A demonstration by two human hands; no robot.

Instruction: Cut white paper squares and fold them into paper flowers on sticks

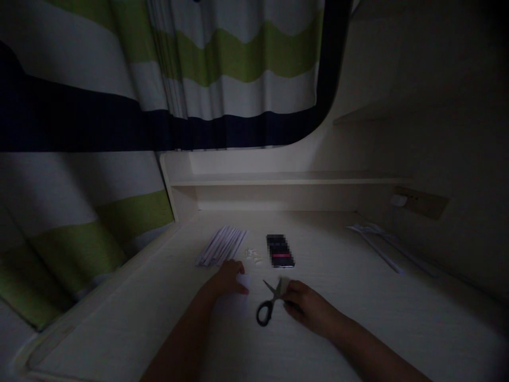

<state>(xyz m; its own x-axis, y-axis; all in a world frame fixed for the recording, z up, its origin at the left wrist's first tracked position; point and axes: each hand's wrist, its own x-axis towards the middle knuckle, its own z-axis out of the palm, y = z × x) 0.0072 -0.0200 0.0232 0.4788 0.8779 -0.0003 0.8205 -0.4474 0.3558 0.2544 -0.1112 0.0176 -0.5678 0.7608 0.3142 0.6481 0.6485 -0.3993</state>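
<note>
Low in the middle of the head view, my left hand (228,278) is curled with thumb and fingertips at a small piece of white paper (244,280). The paper's lower part blends into the pale desk, so its full size is unclear. A pair of scissors (265,312) with black handles lies to the right of it, blades spread apart and pointing away from me. My right hand (309,307) is closed on one of the scissors' handles, which the fingers mostly cover; the other loop shows on the left.
Beyond my left hand lie a row of rolled white paper sticks (223,245) and several small white bits (252,254). A dark phone (280,251) is behind the scissors. White strips (376,245) lie at the right. A shelf (270,179) spans the back; a striped curtain (238,58) hangs above.
</note>
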